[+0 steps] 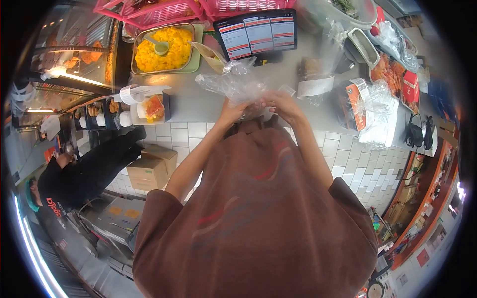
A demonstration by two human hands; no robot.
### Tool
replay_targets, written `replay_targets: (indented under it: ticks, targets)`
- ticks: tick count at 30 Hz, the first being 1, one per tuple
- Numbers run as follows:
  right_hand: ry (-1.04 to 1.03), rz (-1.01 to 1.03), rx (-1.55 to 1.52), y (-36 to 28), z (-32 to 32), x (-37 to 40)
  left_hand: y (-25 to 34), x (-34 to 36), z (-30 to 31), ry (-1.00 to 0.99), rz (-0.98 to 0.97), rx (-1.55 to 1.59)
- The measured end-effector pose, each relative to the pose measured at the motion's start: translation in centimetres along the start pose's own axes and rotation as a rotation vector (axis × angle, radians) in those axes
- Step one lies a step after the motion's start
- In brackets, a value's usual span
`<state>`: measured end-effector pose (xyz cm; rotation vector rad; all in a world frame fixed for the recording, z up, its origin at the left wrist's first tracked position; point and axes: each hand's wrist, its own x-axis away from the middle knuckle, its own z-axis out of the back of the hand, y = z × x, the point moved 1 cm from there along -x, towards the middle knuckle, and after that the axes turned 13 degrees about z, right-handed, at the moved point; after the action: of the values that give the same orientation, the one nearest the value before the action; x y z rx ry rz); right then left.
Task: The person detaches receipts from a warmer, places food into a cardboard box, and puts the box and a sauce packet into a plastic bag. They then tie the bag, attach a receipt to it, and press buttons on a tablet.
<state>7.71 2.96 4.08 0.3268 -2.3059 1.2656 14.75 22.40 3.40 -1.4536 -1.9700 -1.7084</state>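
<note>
At the counter's front edge, my left hand (235,110) and my right hand (279,105) are close together around a clear plastic bag (238,84). The bag's loose, crumpled top spreads over the steel counter (198,102). My left hand's fingers are closed on the lower part of the bag. From the other side, my right hand's bent fingers pinch the same part. What the bag contains is hidden. A tablet (258,37) stands beyond the bag, its screen lit.
A metal tray of yellow food (164,49) sits at the back left, with pink crates (149,12) behind. Bagged packages (355,102) lie to the right. Boxes of food (151,109) stand left. A co-worker in black (84,166) is at the far left, near cardboard boxes (149,169).
</note>
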Motion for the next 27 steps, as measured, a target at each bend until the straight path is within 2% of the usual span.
replay_targets:
  ticks: [2, 5, 7, 8, 10, 11, 13, 14, 16, 20, 22, 23, 25, 27]
  targets:
    - [-0.002, 0.001, 0.007, 0.1, -0.1, 0.0, -0.6, -0.4, 0.2, -0.001, -0.009, 0.026]
    - [0.011, 0.031, 0.078, -0.6, -1.4, 0.7, -3.9, -3.0, 1.8, 0.08, -0.115, -0.101]
    - [-0.03, 0.169, 0.439, -0.7, -2.0, 1.1, -3.9, -3.0, 1.5, 0.286, -0.083, -0.134]
    - [-0.029, 0.171, 0.438, -0.5, -2.2, 1.2, -3.9, -2.9, 1.5, 0.285, -0.083, -0.136]
    - [0.02, 0.398, 0.605, 0.0, -2.4, 1.2, -0.9, -0.7, -0.3, 0.148, 0.07, -0.042]
    - [0.023, 0.402, 0.604, 0.2, -2.4, 1.0, -0.9, -0.7, -0.4, 0.146, 0.068, -0.046]
    - [0.053, 0.546, 0.807, 0.4, -2.7, 1.0, -1.6, -0.9, -0.1, 0.218, 0.004, -0.084]
    - [0.06, 0.548, 0.805, 0.4, -2.8, 0.9, -2.6, -1.6, 0.6, 0.213, 0.005, -0.089]
    - [0.213, 0.449, 0.745, -0.2, -3.2, 0.8, -4.0, -2.9, 2.1, 0.262, -0.315, -0.461]
    - [0.244, 0.565, 0.929, 0.8, -2.7, -0.1, -3.1, -2.3, 0.7, 0.176, -0.374, -0.338]
    - [0.293, 0.765, 0.88, 1.1, -2.4, -0.4, -3.1, -2.8, 0.7, 0.157, -0.393, -0.398]
    - [0.297, 0.767, 0.881, 1.3, -2.1, -0.4, -3.1, -3.0, 0.9, 0.152, -0.395, -0.4]
    - [0.234, 0.777, 0.96, 0.7, -2.2, -0.2, -1.5, -2.2, 0.5, 0.105, -0.055, -0.33]
    - [0.291, 0.828, 0.959, 0.7, -1.4, -0.8, -1.0, -2.4, 0.7, 0.113, -0.069, -0.446]
